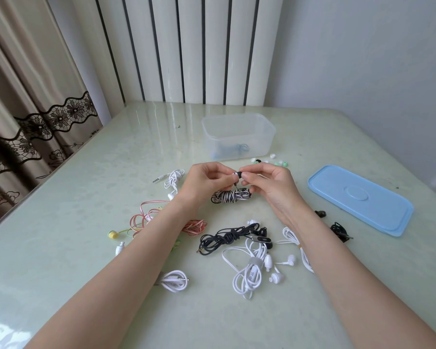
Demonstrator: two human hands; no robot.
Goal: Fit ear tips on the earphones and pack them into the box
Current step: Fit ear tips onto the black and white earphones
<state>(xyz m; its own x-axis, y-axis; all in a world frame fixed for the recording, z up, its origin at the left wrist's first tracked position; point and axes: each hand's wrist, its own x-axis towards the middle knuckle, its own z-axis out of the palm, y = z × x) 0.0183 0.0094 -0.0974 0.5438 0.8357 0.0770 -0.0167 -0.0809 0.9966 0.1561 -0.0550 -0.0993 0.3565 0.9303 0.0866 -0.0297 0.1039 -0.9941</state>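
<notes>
- Left hand [207,181] and right hand [267,183] both pinch one black earbud [238,175] of the striped earphones [230,196]; the bundle hangs just below.
- Tip appears to be going on; seating cannot be confirmed.
- Box [238,136] holds one blue set [237,148].
- Loose ear tips [267,159] and several earphones remain on the table [86,185]: early stage, in my judgement.
- Lid [358,197] lies off.

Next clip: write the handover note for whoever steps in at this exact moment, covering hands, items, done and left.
Left hand and right hand both pinch the black earbud of the black-and-white striped earphones, whose coiled cable hangs just below.
Clear box is open and holds one bluish set; blue lid lies to its right.
Loose ear tips sit beside the box.
Left: finish this bud, pack it, then do the white, black and pink sets on the table.
</notes>
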